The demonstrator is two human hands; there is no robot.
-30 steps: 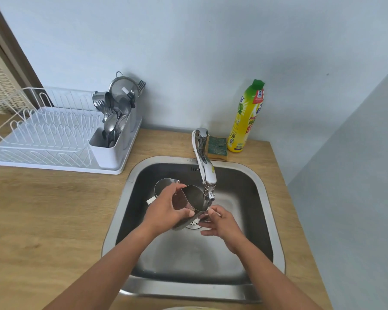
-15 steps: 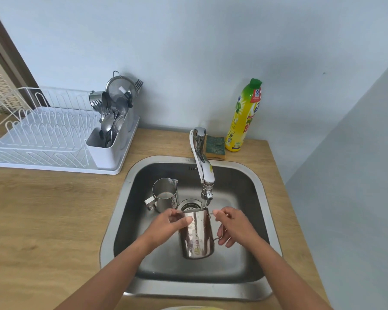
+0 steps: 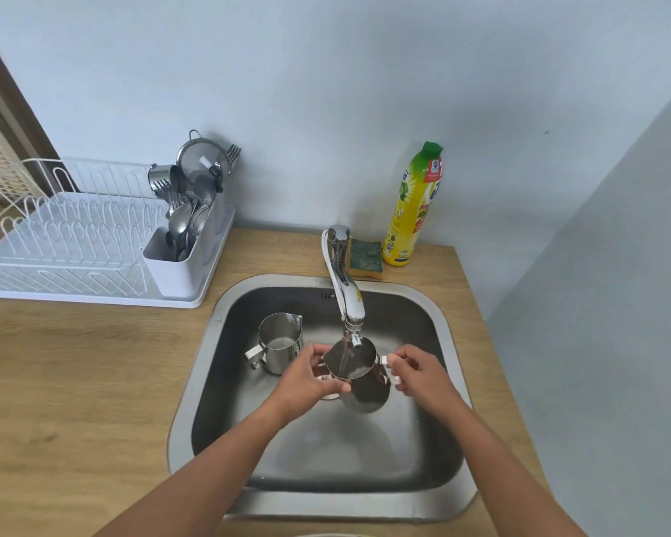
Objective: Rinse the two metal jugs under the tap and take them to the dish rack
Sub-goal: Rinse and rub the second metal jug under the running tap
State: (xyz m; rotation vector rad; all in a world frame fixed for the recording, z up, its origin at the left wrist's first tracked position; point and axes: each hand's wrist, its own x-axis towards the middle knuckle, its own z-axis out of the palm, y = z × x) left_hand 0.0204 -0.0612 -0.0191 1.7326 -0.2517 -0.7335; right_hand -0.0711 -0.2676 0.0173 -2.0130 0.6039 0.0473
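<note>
I hold one shiny metal jug [image 3: 359,377] upright in the steel sink [image 3: 194,366], its mouth right under the tap [image 3: 345,292], and a thin stream of water runs into it. My left hand [image 3: 310,377] grips the jug's left side. My right hand [image 3: 419,375] pinches its handle on the right. A second metal jug [image 3: 279,343] stands upright on the sink floor to the left, apart from my hands. The white dish rack [image 3: 74,250] sits on the wooden counter at the far left.
A cutlery holder [image 3: 179,261] full of spoons, forks and a strainer fills the rack's right end. Behind the tap lie a green-topped sponge [image 3: 366,259] and a yellow dish-soap bottle [image 3: 413,207]. A grey wall [image 3: 597,343] bounds the counter on the right.
The held jug went from tilted to upright and has risen under the spout, where water now runs into it. My right hand has taken its handle. The other jug has not moved.
</note>
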